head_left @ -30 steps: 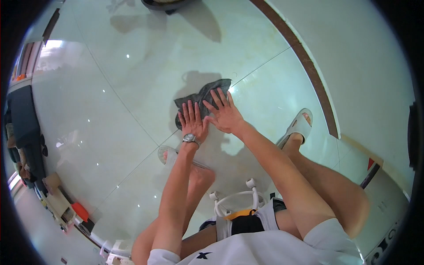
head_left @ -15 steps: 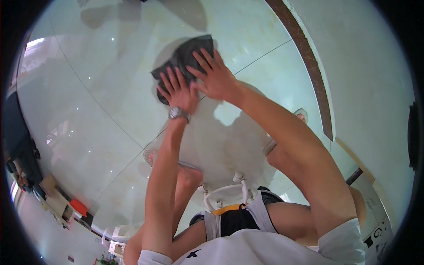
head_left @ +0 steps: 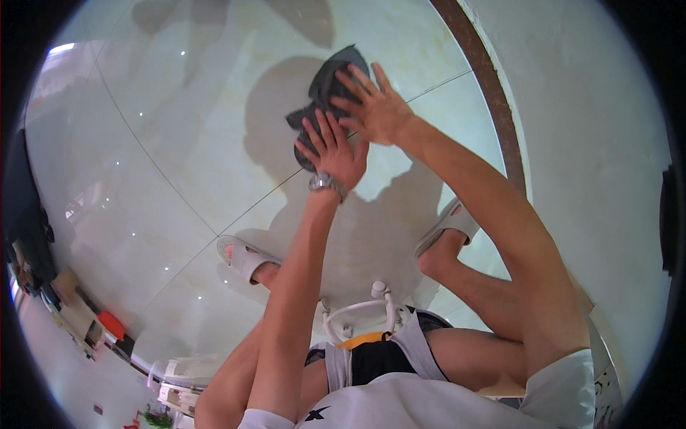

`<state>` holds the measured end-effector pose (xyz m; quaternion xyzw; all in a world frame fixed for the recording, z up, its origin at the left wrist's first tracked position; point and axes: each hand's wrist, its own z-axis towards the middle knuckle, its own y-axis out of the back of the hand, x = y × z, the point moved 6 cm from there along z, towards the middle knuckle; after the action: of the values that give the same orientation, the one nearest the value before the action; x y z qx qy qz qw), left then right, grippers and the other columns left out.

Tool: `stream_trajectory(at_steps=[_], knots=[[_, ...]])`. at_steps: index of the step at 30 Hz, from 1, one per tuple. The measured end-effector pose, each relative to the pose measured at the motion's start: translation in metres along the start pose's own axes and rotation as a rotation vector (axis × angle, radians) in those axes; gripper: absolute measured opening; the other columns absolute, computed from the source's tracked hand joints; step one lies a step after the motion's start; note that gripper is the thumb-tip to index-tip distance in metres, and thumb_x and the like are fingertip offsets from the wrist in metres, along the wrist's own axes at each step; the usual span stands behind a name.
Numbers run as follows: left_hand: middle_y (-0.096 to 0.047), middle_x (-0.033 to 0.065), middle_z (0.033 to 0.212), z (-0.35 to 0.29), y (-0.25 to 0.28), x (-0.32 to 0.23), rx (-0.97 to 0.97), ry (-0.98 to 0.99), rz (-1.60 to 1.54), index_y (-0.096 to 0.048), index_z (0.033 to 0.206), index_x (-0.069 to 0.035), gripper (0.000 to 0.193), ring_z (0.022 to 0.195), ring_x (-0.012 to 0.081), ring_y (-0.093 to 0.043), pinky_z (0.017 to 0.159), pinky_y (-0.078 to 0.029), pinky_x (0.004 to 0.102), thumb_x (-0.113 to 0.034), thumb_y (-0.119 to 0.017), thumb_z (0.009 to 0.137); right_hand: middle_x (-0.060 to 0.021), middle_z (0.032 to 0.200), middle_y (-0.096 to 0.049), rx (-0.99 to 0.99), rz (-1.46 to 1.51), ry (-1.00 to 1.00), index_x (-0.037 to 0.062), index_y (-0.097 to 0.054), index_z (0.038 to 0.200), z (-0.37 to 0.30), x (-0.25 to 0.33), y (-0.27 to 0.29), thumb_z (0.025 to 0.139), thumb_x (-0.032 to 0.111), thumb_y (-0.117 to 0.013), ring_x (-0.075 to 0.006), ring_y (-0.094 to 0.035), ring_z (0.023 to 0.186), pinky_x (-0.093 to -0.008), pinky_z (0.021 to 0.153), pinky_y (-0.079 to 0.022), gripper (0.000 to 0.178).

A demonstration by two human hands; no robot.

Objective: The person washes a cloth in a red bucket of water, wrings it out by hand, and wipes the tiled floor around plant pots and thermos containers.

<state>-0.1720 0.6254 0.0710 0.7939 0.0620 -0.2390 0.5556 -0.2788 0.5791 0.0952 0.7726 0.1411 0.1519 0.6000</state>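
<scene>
A dark grey cloth lies crumpled and folded on the glossy tiled floor. My left hand rests on its nearer part, palm down with the fingers spread, and has a metal watch at the wrist. Farther out and to the right, my right hand lies over the cloth's far part, its fingers also apart. Neither hand has its fingers wrapped round the cloth. Part of the cloth is hidden under both hands.
Light slippers are on my feet, the left slipper and the right slipper on either side. White castered legs stand beneath me. To the right runs a brown skirting below a pale wall. A red object sits far left.
Both hands have moved to the right across the floor, and the cloth has shifted with them. It now looks more bunched, and my left foot shows more fully.
</scene>
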Motion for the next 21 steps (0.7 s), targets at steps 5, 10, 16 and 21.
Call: stream_trajectory(at_steps=[5, 10, 16, 21], knots=[[-0.004, 0.0217, 0.157, 0.005, -0.01, 0.008, -0.056, -0.05, 0.202, -0.015, 0.147, 0.005, 0.083, 0.144, 0.0454, 0.006, 0.106, 0.003, 0.0692, -0.05, -0.041, 0.091, -0.0145, 0.151, -0.029, -0.065, 0.067, -0.028, 0.0128, -0.056, 0.128, 0.006, 0.008, 0.01, 0.094, 0.043, -0.044, -0.0355, -0.017, 0.142, -0.0602, 0.113, -0.007, 0.047], [-0.007, 0.0204, 0.157, -0.063, -0.033, -0.01, 0.004, -0.06, -0.031, -0.022, 0.146, 0.005, 0.079, 0.144, 0.0439, 0.004, 0.108, 0.006, 0.0665, -0.046, -0.043, 0.09, -0.0215, 0.146, -0.034, -0.007, 0.222, 0.029, 0.0033, -0.058, 0.12, -0.042, 0.024, -0.001, 0.091, 0.038, -0.051, -0.0378, -0.021, 0.14, -0.0544, 0.115, -0.01, 0.046], [-0.011, 0.0223, 0.156, -0.044, -0.014, -0.011, -0.01, -0.029, -0.11, -0.025, 0.145, 0.005, 0.076, 0.144, 0.0443, 0.001, 0.106, 0.008, 0.0675, -0.045, -0.043, 0.091, -0.0174, 0.15, -0.031, -0.088, 0.201, 0.171, 0.005, -0.045, 0.137, -0.01, 0.02, 0.005, 0.09, 0.041, -0.05, -0.0334, -0.018, 0.143, -0.0486, 0.117, -0.011, 0.06], [-0.015, 0.0176, 0.156, 0.018, -0.002, 0.022, -0.131, -0.076, 0.157, -0.025, 0.146, 0.0, 0.077, 0.144, 0.0412, -0.008, 0.106, -0.004, 0.0701, -0.052, -0.042, 0.092, -0.0104, 0.153, -0.03, -0.179, 0.103, 0.256, 0.0137, -0.038, 0.144, 0.06, -0.004, 0.01, 0.094, 0.045, -0.042, -0.0283, -0.019, 0.144, -0.0485, 0.117, -0.01, 0.059]])
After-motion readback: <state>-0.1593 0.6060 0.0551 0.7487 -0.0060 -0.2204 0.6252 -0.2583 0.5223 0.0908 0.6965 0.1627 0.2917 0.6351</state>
